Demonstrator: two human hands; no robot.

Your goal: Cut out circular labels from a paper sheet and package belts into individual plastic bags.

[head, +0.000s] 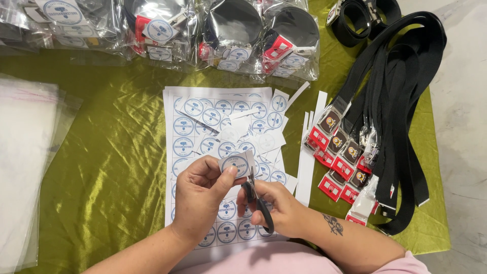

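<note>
My left hand point(200, 195) pinches a small square paper label point(237, 165) with a round blue print, holding it up over the table. My right hand point(276, 205) grips black-handled scissors point(257, 200), whose blades point up at the label's lower edge. Under both hands lies a white sheet of printed round labels point(177, 152). A heap of cut label squares point(243, 127) rests on the sheet's upper part.
Black webbing belts point(401, 101) with buckles and red tags lie at the right. Bagged belts in clear packets point(238, 35) line the far edge. A stack of clear plastic bags point(25, 167) lies at the left. White paper strips point(307, 167) lie beside the sheet on the green cloth point(111, 152).
</note>
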